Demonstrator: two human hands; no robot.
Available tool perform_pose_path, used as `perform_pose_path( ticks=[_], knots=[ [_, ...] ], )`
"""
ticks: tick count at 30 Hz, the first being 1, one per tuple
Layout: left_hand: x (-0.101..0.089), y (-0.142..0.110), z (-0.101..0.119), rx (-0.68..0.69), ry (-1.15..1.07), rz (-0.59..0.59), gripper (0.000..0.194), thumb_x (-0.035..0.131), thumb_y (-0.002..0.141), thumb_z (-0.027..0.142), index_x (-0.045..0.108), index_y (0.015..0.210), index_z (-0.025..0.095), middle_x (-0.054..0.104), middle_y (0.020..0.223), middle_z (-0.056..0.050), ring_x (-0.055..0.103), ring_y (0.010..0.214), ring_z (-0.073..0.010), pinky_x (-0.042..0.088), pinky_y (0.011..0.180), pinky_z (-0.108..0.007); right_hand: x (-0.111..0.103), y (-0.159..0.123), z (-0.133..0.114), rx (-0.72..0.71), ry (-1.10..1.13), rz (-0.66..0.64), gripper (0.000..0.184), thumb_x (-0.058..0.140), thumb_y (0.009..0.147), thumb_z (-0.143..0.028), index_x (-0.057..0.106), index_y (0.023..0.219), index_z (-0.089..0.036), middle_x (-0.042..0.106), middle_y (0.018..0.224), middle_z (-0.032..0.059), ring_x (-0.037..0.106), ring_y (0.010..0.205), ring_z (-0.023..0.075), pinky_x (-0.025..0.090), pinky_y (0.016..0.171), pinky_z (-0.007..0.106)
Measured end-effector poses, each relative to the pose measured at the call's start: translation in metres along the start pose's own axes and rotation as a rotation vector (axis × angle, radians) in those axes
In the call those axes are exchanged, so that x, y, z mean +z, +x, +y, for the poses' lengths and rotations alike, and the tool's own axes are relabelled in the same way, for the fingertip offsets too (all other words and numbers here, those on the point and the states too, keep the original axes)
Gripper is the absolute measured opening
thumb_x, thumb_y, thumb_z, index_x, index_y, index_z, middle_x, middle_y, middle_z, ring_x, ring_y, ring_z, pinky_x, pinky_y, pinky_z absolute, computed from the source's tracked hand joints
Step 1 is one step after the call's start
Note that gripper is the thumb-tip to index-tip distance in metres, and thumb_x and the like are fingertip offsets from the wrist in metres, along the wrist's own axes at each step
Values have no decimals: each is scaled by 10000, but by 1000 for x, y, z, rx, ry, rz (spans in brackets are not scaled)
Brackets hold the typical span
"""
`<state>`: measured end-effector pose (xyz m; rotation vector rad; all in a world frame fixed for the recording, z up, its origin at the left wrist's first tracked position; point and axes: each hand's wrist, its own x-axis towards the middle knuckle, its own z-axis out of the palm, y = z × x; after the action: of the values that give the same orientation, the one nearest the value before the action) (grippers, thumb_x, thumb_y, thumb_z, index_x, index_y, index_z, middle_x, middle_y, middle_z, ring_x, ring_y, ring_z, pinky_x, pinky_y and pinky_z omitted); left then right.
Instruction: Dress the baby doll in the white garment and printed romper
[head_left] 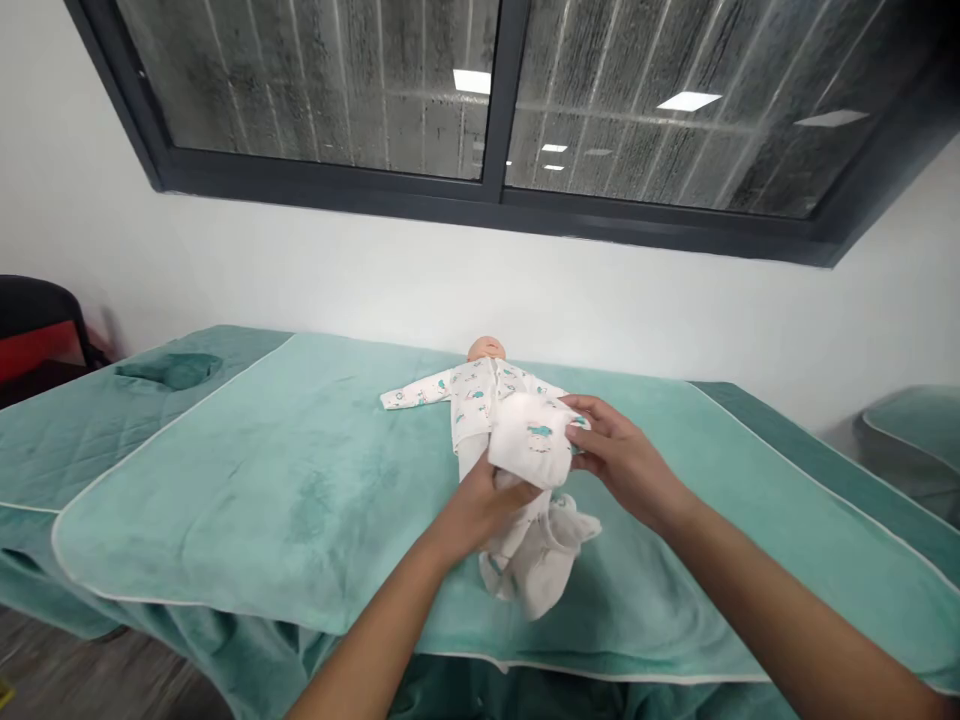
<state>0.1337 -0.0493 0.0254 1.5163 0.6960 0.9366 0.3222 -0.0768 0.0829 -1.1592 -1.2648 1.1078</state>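
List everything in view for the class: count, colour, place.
doll: one, pink, on the bed
shirt: one, white with print, on the doll
clothing: count unclear, white with print, in front of the shirt
bed: one, green, below the window
window: one, dark, above the bed
light patches: several, white, on the window
wall: one, white, behind the bed
chair: one, black and red, left edge
covered furniture: one, green, right edge
floor: one, brown, bottom left
object: one, yellow, bottom left
left hand: one, on the clothing
right hand: one, on the clothing
forearms: two, bare, near side
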Motion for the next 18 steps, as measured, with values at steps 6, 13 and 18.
perform_pose_path(
  ticks=[6,13,18],
  knots=[
    [-31,-15,11,-20,-76,50,489,657,834,390,580,1279,203,664,1246,-74,598,1161,-274,478,968,-362,51,21,-6,-114,264,9,314,678,818,-388,551,1076,-261,600,1240,49,623,1034,208,573,792,338],
    [-36,-21,-3,-95,-94,107,410,689,794,383,631,1138,166,716,1096,-73,655,1010,-251,501,894,-351,76,17,-37,-258,76,-348,389,679,846,-354,562,1215,-331,532,1384,14,523,1262,214,484,1032,410],
    [-46,-13,-5,-39,-140,316,380,721,712,338,699,1038,143,740,1043,-77,667,981,-272,490,926,-398,66,22,-13,-240,-282,-189,305,591,900,-365,599,1200,-309,571,1334,27,530,1234,220,435,1040,426]
  ],
)
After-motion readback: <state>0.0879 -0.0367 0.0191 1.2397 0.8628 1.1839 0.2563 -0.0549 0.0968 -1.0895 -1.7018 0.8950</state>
